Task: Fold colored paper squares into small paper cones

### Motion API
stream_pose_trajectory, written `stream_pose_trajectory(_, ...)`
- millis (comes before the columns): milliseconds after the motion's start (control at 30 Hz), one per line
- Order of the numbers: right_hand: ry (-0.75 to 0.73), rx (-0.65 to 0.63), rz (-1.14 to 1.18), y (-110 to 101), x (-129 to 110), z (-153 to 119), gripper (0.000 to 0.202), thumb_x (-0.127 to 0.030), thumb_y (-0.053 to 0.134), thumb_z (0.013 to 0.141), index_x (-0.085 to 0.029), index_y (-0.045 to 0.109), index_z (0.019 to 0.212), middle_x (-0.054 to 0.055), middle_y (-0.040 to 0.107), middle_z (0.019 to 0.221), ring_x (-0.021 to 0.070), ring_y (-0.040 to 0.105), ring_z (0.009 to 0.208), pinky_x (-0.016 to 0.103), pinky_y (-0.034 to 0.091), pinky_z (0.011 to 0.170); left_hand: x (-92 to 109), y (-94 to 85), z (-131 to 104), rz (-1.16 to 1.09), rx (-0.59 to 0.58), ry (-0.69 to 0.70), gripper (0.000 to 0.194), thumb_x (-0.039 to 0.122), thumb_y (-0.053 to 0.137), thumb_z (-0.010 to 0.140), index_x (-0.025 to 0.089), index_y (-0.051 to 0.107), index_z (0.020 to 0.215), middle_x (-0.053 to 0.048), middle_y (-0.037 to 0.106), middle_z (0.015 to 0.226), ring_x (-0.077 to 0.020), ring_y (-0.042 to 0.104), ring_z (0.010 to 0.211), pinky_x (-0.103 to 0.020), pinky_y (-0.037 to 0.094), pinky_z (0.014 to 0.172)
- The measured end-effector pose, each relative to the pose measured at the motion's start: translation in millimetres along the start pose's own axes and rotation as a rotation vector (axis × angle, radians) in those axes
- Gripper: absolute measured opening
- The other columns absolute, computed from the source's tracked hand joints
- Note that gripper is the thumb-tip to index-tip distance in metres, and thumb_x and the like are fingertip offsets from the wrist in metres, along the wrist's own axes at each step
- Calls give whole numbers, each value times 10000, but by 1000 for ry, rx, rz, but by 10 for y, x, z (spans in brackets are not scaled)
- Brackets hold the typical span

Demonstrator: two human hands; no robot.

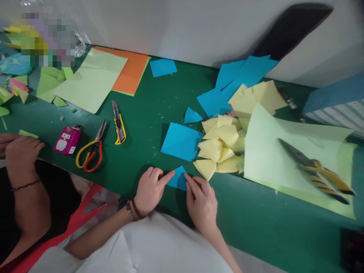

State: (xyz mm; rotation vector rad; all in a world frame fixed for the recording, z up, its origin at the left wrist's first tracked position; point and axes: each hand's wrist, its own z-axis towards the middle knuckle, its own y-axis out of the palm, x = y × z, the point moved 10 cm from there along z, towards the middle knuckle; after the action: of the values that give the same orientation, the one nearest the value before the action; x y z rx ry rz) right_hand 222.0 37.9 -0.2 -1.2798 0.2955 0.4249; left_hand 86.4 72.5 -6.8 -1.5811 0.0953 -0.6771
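A small piece of blue paper (178,179), folded to a point at the top, lies flat on the green table between my hands. My left hand (150,191) presses its left edge with the index finger, the other fingers curled in. On the opposite edge rests the index finger of my right hand (202,203), whose remaining fingers are bent under. Just beyond are a stack of blue paper squares (182,141) and a folded blue piece (192,115). Several folded pale yellow paper pieces (220,142) are heaped to the right of that stack.
Left of centre lie scissors (92,149), a yellow utility knife (118,123) and a purple box (67,140). Pliers (315,168) rest on pale green sheets (264,151) at right. A co-worker's hands (22,149) hold green paper at far left. A wall (184,26) bounds the back.
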Motion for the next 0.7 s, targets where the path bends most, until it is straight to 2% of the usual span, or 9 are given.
stream_pose_trajectory(233, -14, 21, -3, -11, -26, 15, 363, -141, 498, 919, -238, 619, 1247, 77, 622, 966, 179, 617, 836, 319, 501, 723, 65, 64, 31, 127, -125, 48, 522, 107, 426, 933, 330, 454, 1405, -39, 467, 834, -207, 440, 755, -319, 434, 627)
stream_pose_trajectory(467, -24, 34, 17, -26, -28, 0, 353, -155, 482, 921, -241, 630, 1230, 82, 620, 978, 190, 614, 868, 329, 502, 726, 61, -10, 128, 102, -220, 109, 408, 329, 468, 975, 313, 479, 1382, -39, 480, 872, -200, 485, 831, -283, 453, 663)
stream_pose_trajectory(700, -22, 58, 25, -16, -40, 24, 272, -163, 509, 924, -219, 670, 1136, 86, 637, 968, 191, 626, 852, 337, 526, 728, 48, -16, 186, 91, -255, 166, 416, 365, 518, 954, 300, 505, 1365, -34, 526, 889, -203, 528, 845, -288, 464, 679)
